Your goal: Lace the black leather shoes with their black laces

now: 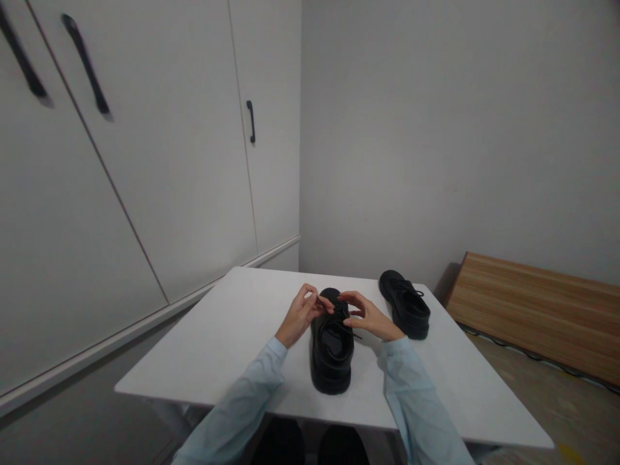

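Observation:
A black lace-up shoe [332, 361] stands on the white table [203, 349] with its heel toward me. Over its left side, my left hand [301, 312] pinches a dark shoelace [320, 301] between thumb and fingers. On the opposite side, my right hand [367, 315] curls its fingers at the laces, with the thumb low and the index finger raised; it seems to grip a part of the lace by the tongue. One loose lace end sticks out under the right hand. My fingers partly cover the lacing and the toe.
Another black shoe [409, 310], its lace tied, sits at the table's far right corner. White cabinets [194, 161] with dark handles line the left side. A grey wall [436, 129] rises behind, and a wood-grain panel [537, 310] is at the right.

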Tool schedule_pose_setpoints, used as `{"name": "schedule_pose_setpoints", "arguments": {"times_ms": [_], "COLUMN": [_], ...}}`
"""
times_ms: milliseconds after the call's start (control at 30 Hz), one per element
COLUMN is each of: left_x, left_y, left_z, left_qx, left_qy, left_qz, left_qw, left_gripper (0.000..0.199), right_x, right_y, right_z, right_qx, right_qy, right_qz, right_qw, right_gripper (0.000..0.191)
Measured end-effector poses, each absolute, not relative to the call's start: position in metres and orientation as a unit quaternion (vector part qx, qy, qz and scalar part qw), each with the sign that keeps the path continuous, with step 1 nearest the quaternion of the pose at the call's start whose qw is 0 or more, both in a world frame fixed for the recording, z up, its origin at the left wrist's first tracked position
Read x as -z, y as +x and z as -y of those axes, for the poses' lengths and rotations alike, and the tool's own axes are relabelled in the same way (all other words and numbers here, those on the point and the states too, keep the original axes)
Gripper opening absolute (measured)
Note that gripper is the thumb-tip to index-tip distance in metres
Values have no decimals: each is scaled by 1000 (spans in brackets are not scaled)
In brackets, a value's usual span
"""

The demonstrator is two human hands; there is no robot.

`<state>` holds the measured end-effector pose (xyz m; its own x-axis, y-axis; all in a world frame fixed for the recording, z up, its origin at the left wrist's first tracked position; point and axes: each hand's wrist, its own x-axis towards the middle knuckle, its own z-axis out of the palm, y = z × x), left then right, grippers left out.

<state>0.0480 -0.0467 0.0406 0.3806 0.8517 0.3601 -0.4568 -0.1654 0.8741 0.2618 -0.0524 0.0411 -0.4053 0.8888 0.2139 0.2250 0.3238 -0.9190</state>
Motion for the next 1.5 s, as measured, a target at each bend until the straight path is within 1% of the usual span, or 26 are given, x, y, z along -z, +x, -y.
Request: {"name": "schedule_pose_setpoints", "arguments": {"times_ms": [167, 467, 633, 700, 767, 833, 967, 1167, 1400, 1500], "left_x": [-41, -38, -38, -39, -38, -36, -25, -16, -16, -16], "left_y": [48, 40, 39, 39, 39, 39, 44, 52, 55, 56], "left_z": [47, 37, 37, 36, 32, 27, 18, 16, 14, 13], "left_qx": [-503, -491, -459, -469, -489, -509, -510, -465, -466, -467], "left_qy": [570, 623, 627, 611, 595, 588, 613, 678, 701, 700], "left_qz": [-190, -226, -249, -256, -268, -290, -354, -397, -394, -393], "left_qw": [621, 566, 578, 584, 579, 558, 489, 409, 370, 371], "left_gripper": [34, 32, 34, 36, 38, 38, 35, 32, 27, 26], "right_x": [-42, -40, -41, -40, -37, -34, -27, -27, -20, -19], "right_y": [262, 262, 262, 263, 263, 263, 260, 251, 249, 250], "right_z": [53, 53, 53, 50, 46, 41, 33, 28, 21, 19], "right_qx": [-425, -425, -421, -424, -416, -386, -318, -325, -311, -310], "right_qy": [-398, -403, -399, -396, -397, -414, -459, -469, -471, -463], "right_qz": [721, 718, 717, 707, 696, 687, 669, 655, 664, 673], "right_qw": [376, 377, 387, 405, 430, 457, 491, 496, 491, 487], "right_gripper": [57, 57, 57, 52, 42, 32, 32, 35, 29, 27]}}
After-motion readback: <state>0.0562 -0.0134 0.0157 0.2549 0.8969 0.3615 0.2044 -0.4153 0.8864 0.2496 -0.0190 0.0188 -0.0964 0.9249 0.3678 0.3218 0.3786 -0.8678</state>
